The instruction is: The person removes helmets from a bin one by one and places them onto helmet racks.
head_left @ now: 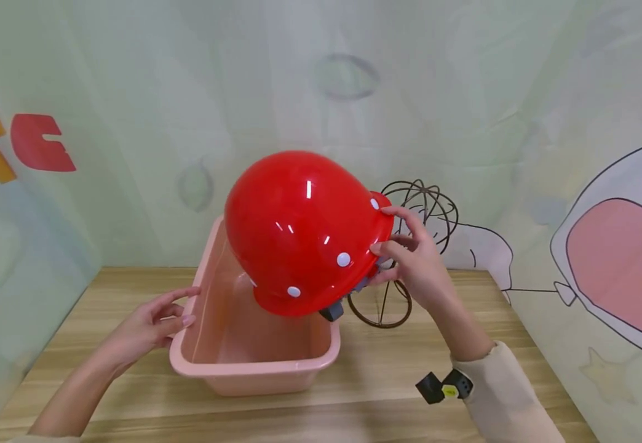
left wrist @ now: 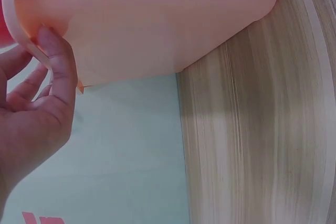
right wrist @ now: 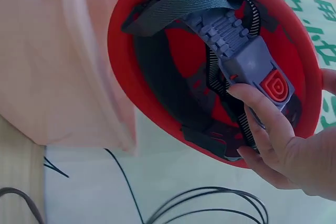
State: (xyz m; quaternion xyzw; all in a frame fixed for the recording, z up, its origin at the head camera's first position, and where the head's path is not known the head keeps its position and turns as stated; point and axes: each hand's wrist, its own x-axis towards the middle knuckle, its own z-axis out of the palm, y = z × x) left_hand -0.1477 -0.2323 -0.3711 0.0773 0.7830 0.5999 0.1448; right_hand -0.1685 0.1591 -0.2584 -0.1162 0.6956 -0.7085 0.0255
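A glossy red hard hat (head_left: pixel 299 227) with white round studs is tilted above a pink plastic basin (head_left: pixel 260 369). My right hand (head_left: pixel 415 258) grips its rim at the right side, thumb and fingers on either side of the edge. Inside the hat, the right wrist view shows a grey adjuster with a red knob (right wrist: pixel 275 85), dark straps and a headband, with fingers against them. My left hand (head_left: pixel 144 329) pinches the left rim of the basin between thumb and fingers. The hat hides the basin's far right part.
Behind the hat stands a brown wire rack (head_left: pixel 379 323) with a round cage-like top and a ring base. The wood-grain table (head_left: pixel 398 400) meets a printed cloth backdrop (head_left: pixel 277 74) at the back and sides.
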